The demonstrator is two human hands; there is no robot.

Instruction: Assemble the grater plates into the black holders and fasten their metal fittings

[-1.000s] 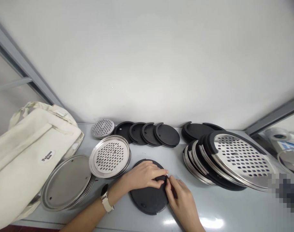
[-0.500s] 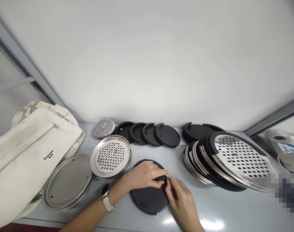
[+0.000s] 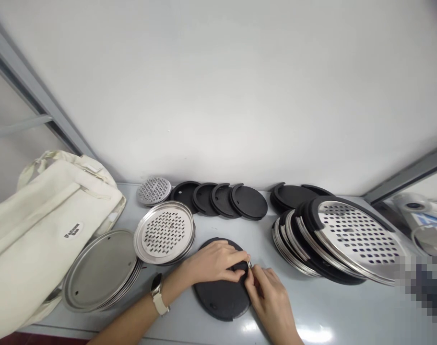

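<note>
A black round plastic disc lies flat on the table in front of me. Over its upper part sits my left hand, thumb and forefinger closed about the disc's right edge. At that same edge a small shiny metal piece shows between my two hands; its exact kind cannot be made out. My right hand pinches this piece from the right, fingers closed, with part of it hidden. Left of the disc stands a stack of round perforated metal grater plates.
Plain round metal plates are stacked at left beside a cream bag. Black discs overlap along the wall. A leaning pile of black-rimmed grater plates occupies the right. A small grater plate is at the back.
Almost nothing differs. Both hands keep their places at the disc's right edge, with at most a slight shift of the fingers.
</note>
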